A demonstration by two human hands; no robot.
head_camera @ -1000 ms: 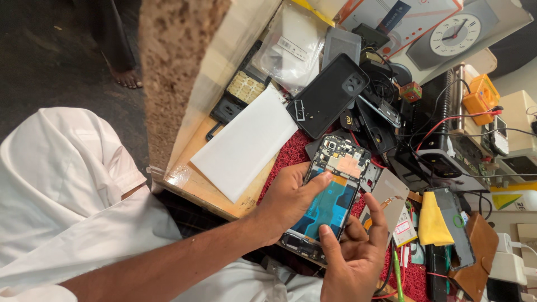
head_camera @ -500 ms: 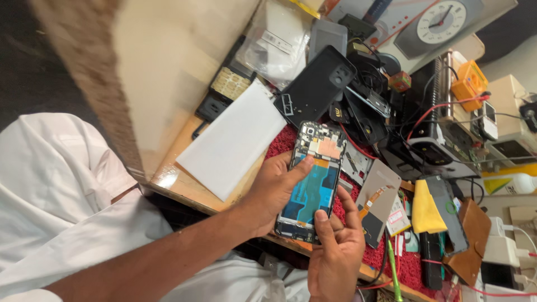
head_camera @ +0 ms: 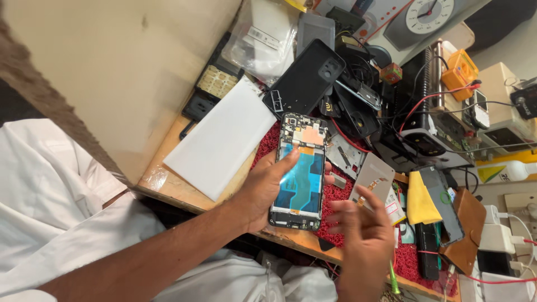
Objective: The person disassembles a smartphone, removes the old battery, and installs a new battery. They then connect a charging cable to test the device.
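My left hand (head_camera: 262, 190) grips an opened phone (head_camera: 302, 168) by its left edge and holds it over the red mat (head_camera: 334, 197). The phone's back is off, showing a blue inner panel, an orange patch and a dark circuit board at the top. My right hand (head_camera: 362, 237) hovers just right of the phone's lower end with fingers spread, slightly blurred, apart from the phone. A thin green tool (head_camera: 392, 279) shows beside this hand's wrist; whether the hand holds it cannot be told.
A black back cover (head_camera: 307, 78) lies above the phone. A white flat slab (head_camera: 224, 140) rests on the wooden desk (head_camera: 168, 187). A yellow cloth (head_camera: 420, 204), brown case (head_camera: 467, 232), orange meter (head_camera: 458, 72), cables and phone parts crowd the right side.
My right hand has lifted off the phone's lower end and moved right with its fingers spread. The left hand keeps holding the phone, now more upright in view.
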